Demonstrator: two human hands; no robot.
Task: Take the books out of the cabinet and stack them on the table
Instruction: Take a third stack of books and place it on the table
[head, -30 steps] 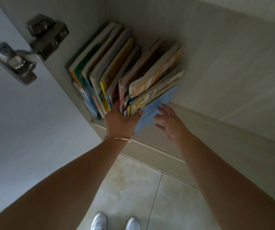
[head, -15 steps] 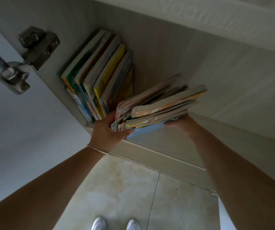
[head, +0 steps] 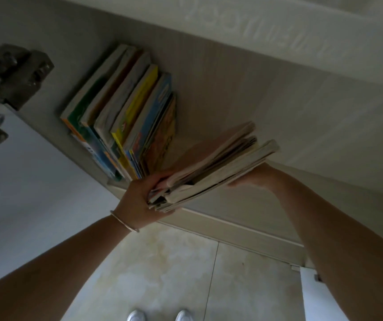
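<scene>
A bundle of several thin books (head: 218,165) lies nearly flat, lifted off the cabinet shelf (head: 267,107). My left hand (head: 144,200) grips the bundle's near spine end, thumb on top. My right hand (head: 255,177) holds the bundle from underneath at its far side; its fingers are hidden by the books. Several more colourful books (head: 125,112) stand leaning against the cabinet's left wall, just left of the lifted bundle.
A metal door hinge (head: 12,77) sits on the cabinet's left side, by the open white door (head: 24,181). The cabinet's front rail (head: 243,230) runs below the bundle. Tiled floor (head: 162,274) and my white shoes (head: 158,316) are below.
The bundle has tipped from upright among the other books to nearly flat and come toward me. My right hand went from reaching at it to supporting it underneath.
</scene>
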